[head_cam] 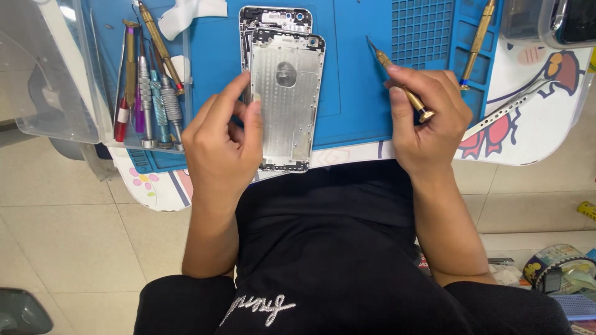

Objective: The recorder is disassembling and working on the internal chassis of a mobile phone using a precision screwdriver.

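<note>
Left hand (220,146): clamped on the left edge of the silver phone housing (287,99), thumb and fingers pinching, inner side up.
Right hand (428,118): closed around a brass screwdriver (400,87), tip up-left, apart from the housing.
Under the housing: second phone shell (273,18), blue work mat (354,80).
Left of the left hand: row of spare drivers (152,93).
Advice: keep housing flat and braced; seat tip squarely, light pressure.
</note>
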